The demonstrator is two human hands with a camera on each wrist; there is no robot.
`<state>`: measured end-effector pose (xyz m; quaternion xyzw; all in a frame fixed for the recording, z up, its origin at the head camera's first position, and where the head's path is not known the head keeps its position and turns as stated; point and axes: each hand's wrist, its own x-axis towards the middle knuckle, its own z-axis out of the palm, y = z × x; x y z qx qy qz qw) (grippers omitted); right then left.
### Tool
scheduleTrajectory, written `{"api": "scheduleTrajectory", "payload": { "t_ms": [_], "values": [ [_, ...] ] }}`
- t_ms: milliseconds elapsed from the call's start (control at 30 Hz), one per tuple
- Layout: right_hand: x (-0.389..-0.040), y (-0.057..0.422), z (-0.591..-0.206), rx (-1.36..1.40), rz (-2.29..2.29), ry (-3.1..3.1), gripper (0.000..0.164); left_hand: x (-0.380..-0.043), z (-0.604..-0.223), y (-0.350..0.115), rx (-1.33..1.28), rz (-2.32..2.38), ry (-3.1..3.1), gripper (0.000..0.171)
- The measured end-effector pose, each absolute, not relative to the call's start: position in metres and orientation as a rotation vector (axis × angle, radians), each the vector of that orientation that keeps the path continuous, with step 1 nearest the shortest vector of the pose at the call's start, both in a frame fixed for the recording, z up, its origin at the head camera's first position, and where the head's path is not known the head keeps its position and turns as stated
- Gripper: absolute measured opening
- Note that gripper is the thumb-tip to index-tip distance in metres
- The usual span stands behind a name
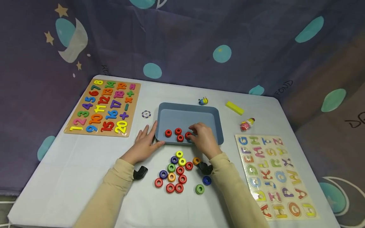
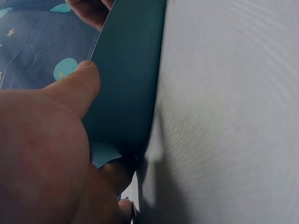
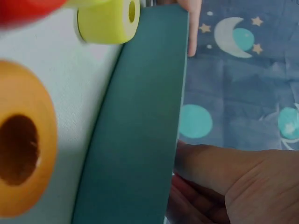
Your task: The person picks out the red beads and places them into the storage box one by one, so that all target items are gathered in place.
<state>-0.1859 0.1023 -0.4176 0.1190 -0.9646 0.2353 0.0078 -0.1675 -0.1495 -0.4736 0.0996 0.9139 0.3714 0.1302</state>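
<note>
A blue-grey tray (image 1: 188, 118) lies on the white table, with several red rings (image 1: 178, 131) near its front wall. My left hand (image 1: 142, 146) rests at the tray's left front corner, fingers extended along the side; in the left wrist view its thumb (image 2: 77, 86) touches the front wall (image 2: 128, 70). Reaching over the front edge, my right hand (image 1: 204, 139) pinches a red ring (image 1: 188, 135) inside the tray. From the right wrist, the tray wall (image 3: 135, 112) hides most of what those fingers hold.
In front of the tray lie several loose rings, among them an orange ring (image 1: 196, 161) and a green ring (image 1: 200, 189). A number board (image 1: 129, 126) is at left, a letter board (image 1: 275, 183) at right. Behind are a poker chip (image 1: 146, 114), small figures (image 1: 203, 101) and a yellow block (image 1: 234, 108).
</note>
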Motion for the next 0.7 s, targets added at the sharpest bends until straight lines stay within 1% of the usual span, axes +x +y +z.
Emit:
{"api": "scheduleTrajectory", "payload": {
  "t_ms": [267,533,700],
  "values": [
    [-0.164,0.11,-0.412,0.382,0.793,-2.982,0.027,-0.166,-0.472,-0.148,0.263,1.097,2.635,0.09],
    [-0.118,0.113,-0.409,0.453,0.895,-2.964,0.024,-0.167,-0.475,-0.15,0.277,1.081,2.646,0.09],
    [-0.093,0.111,-0.419,0.4,0.922,-3.027,0.023,-0.167,-0.474,-0.15,0.279,1.078,2.637,0.09]
  ]
}}
